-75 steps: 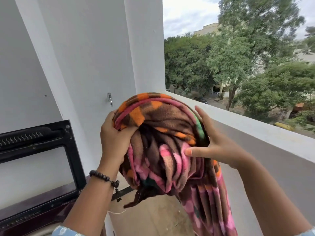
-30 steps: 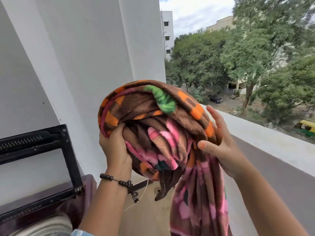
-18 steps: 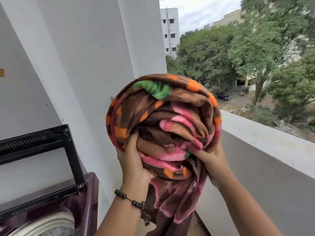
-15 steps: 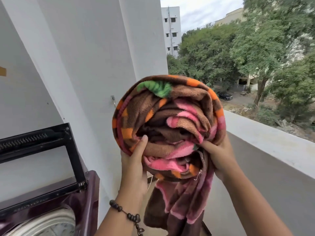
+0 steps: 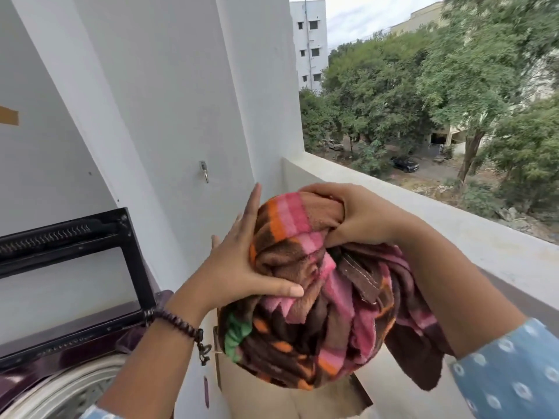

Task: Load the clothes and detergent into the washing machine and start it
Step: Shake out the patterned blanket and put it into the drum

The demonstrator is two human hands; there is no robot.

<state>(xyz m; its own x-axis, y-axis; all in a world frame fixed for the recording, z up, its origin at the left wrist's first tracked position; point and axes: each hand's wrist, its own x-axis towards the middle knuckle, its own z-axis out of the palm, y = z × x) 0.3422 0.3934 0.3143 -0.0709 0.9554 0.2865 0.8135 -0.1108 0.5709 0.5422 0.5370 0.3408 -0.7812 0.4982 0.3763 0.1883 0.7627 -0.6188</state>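
- Standing on a balcony, I face a white wall [image 5: 169, 86], with a pale parapet [image 5: 453, 237] on my right and trees [image 5: 423, 86] and a white building [image 5: 308, 43] beyond it.
- At my lower left is the washing machine [image 5: 69, 370], its dark lid [image 5: 69, 267] raised against the wall and the pale rim of its drum [image 5: 60, 394] showing below.
- Bundled in front of me, to the right of the machine and held in the air, is a fleece blanket [image 5: 308, 313] in brown, pink and orange, with a green patch.
- My left hand [image 5: 239, 264] presses flat on the bundle's left side, fingers straight and close together, thumb lying across the front.
- My right hand [image 5: 357, 216] grips the top, fingers curled into the fabric.
- A dark beaded bracelet [image 5: 178, 323] circles my left wrist.
- A small metal hook [image 5: 204, 171] sits on the wall.
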